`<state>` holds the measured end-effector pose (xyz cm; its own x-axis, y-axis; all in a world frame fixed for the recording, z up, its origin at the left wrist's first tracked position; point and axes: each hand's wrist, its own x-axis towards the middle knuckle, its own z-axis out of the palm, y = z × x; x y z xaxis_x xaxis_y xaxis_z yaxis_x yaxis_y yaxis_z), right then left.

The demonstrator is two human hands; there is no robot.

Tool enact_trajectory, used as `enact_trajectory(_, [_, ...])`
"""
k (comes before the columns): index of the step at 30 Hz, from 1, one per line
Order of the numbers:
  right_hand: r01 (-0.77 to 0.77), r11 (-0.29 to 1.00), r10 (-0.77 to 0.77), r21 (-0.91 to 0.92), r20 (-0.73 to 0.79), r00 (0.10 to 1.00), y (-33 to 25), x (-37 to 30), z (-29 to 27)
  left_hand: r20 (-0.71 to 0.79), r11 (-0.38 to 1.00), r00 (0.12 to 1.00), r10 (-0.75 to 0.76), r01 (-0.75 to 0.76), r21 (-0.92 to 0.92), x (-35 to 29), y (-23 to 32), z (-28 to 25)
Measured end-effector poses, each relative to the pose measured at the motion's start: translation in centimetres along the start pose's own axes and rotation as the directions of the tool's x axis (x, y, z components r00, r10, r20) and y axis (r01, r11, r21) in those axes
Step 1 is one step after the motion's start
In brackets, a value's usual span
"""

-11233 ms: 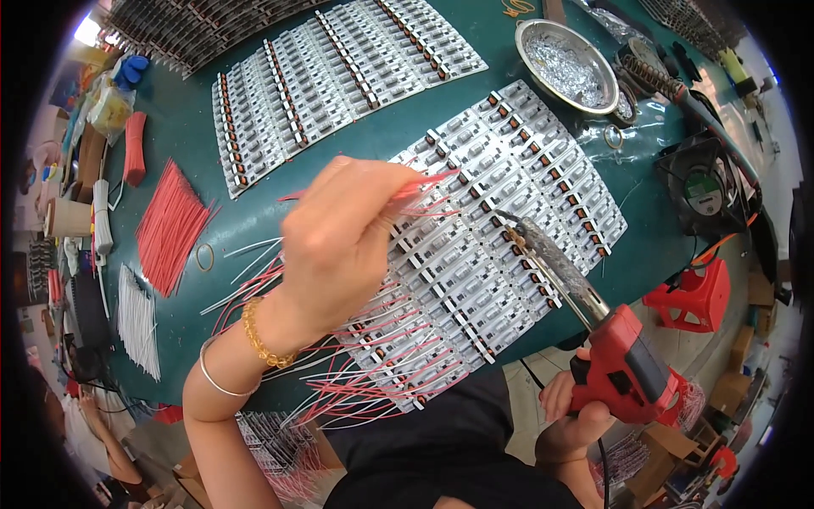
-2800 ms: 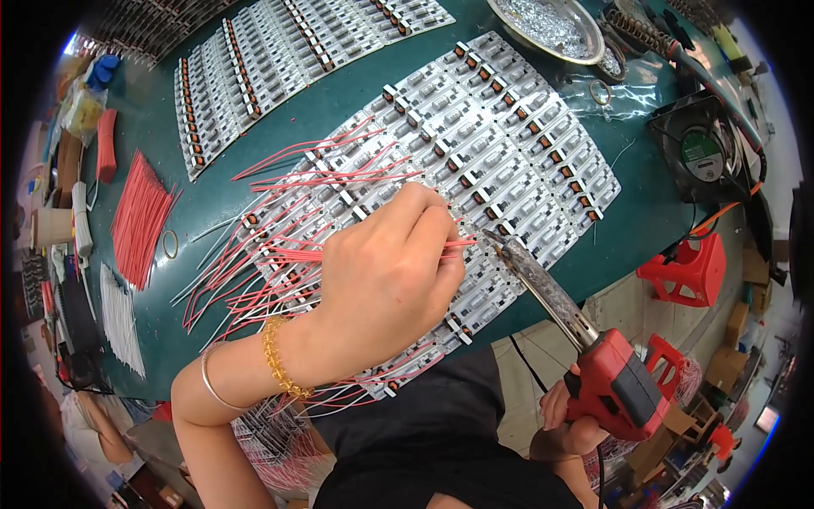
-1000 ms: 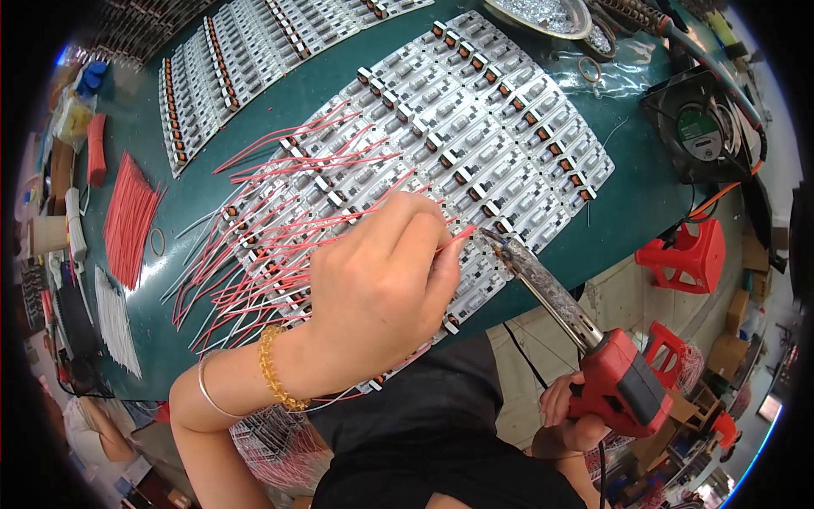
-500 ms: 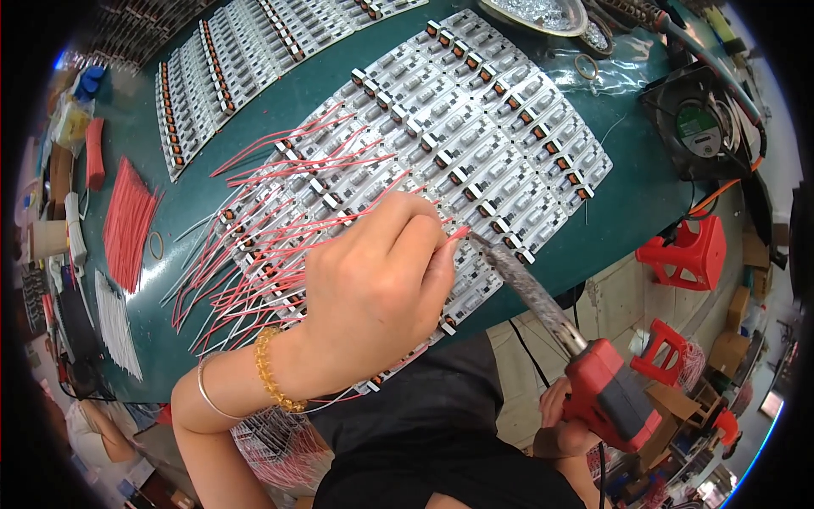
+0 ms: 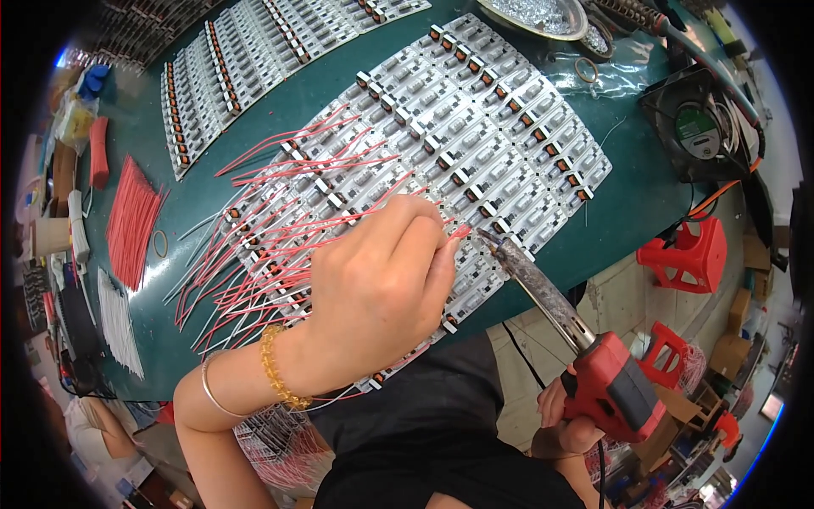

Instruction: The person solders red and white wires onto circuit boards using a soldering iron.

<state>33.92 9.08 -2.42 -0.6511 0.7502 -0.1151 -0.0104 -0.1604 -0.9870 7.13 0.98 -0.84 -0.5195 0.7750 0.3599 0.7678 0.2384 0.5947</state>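
My left hand (image 5: 377,276) is closed in a pinch over the middle of a panel of joined circuit boards (image 5: 530,191). Between its fingertips is the end of a red wire (image 5: 460,232). A red-and-black soldering gun (image 5: 612,386) is gripped by its handle in my right hand (image 5: 566,417), at the lower right. Its dark tip is close by the wire end, just over the panel; whether it touches cannot be made out. Soldered-looking red and white wires (image 5: 254,246) trail leftward off the left half of the panel, partly hidden under my left hand.
Bundles of red wires (image 5: 133,225) and white wires (image 5: 119,322) lie on the green table (image 5: 203,195) at left. A second board panel (image 5: 246,72) lies at the far side. A metal dish (image 5: 538,15) and a black fan (image 5: 697,123) stand at far right, red stools (image 5: 687,254) beyond the edge.
The soldering gun has shifted slightly right, its tip drawing a little away from the red wire end. My left hand has stayed nearly still, keeping its pinch.
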Motion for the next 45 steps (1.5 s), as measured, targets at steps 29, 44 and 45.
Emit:
enact_trajectory(29, [0.057, 0.910, -0.030, -0.411, 0.073, 0.997, 3.2, -2.8, -4.4, -0.006, 0.999, 1.000, 0.018, -0.018, 0.038, -0.2, -0.1, 0.1])
enact_trajectory(44, [-0.038, 0.998, 0.040, -0.058, 0.033, 0.999, -0.8, -0.4, -0.3, 0.001, 0.984, 0.989, 0.148, -0.147, 0.104, -0.3, 0.7, -0.4])
enact_trajectory(45, [-0.043, 0.997, 0.045, -0.060, 0.033, 0.998, -0.7, -0.3, -0.5, 0.037, 0.989, 0.994, 0.105, -0.108, 0.100, -0.6, 0.4, 0.1])
